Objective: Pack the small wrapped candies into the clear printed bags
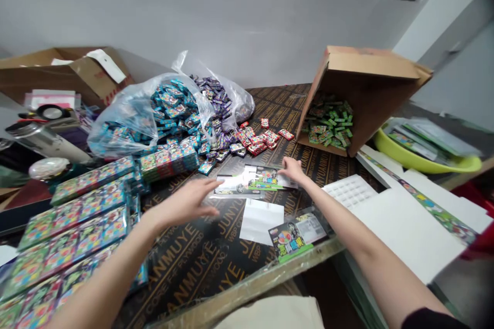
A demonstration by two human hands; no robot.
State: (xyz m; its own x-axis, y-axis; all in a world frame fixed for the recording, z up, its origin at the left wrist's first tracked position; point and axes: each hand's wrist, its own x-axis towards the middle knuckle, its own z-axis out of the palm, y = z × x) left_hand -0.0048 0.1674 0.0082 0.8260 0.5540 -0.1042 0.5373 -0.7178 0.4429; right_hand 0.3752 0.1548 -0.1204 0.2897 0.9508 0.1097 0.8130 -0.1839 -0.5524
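Rows of printed packs (77,226) line the left of the counter (185,262). The left hand (184,200) is spread, thumb apart, at the left end of overlapping flat printed sleeves (265,179) mid-counter; contact is unclear. The right hand (293,170) curls at their right end; I cannot tell whether it pinches them. The step looks like handling the sleeves; the next move seems to call for separating their edges.

Metal flask (52,143) nr L cardbd box (23,76)
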